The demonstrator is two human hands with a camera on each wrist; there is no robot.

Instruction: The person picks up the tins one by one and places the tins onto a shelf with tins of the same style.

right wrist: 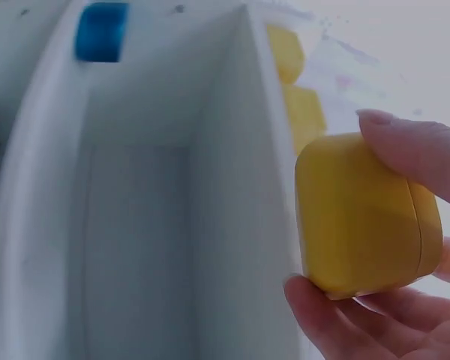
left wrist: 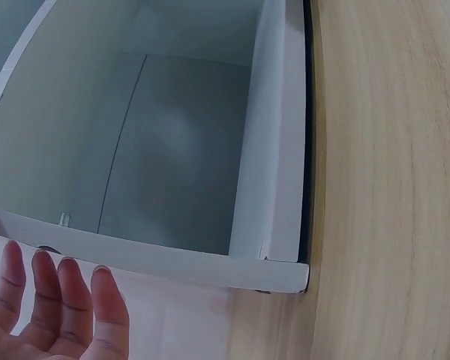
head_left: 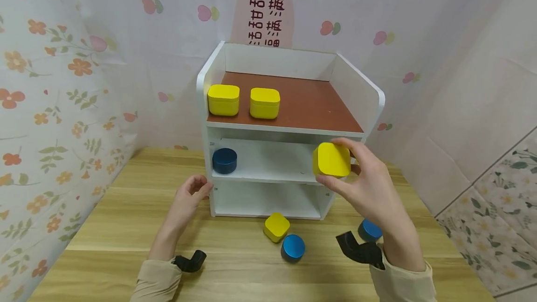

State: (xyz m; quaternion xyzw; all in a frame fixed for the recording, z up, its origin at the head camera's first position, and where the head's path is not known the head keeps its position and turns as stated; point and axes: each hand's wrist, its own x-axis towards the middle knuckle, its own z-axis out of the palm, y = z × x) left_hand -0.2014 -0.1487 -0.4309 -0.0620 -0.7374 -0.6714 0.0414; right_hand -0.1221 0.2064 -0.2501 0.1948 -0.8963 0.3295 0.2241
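Observation:
My right hand (head_left: 371, 176) pinches a yellow rounded-square box (head_left: 332, 159) between thumb and fingers, raised before the right part of the shelf unit's middle level. In the right wrist view that box (right wrist: 364, 217) shows a lid seam. My left hand (head_left: 189, 202) is at the unit's left side panel (head_left: 207, 153), thumb near its front edge; its relaxed fingers (left wrist: 109, 307) lie along the panel in the left wrist view. Two yellow boxes stand on the brown top shelf (head_left: 310, 101): one box (head_left: 223, 100) in the left corner, another box (head_left: 265, 103) beside it. A blue round tin (head_left: 224, 161) sits at the middle shelf's left end.
On the wooden table (head_left: 235, 274), before the unit, lie a yellow box (head_left: 277, 227) and a blue tin (head_left: 293, 248). Another blue tin (head_left: 370, 230) is partly hidden by my right forearm. A floral curtain (head_left: 75, 83) hangs behind and to the left.

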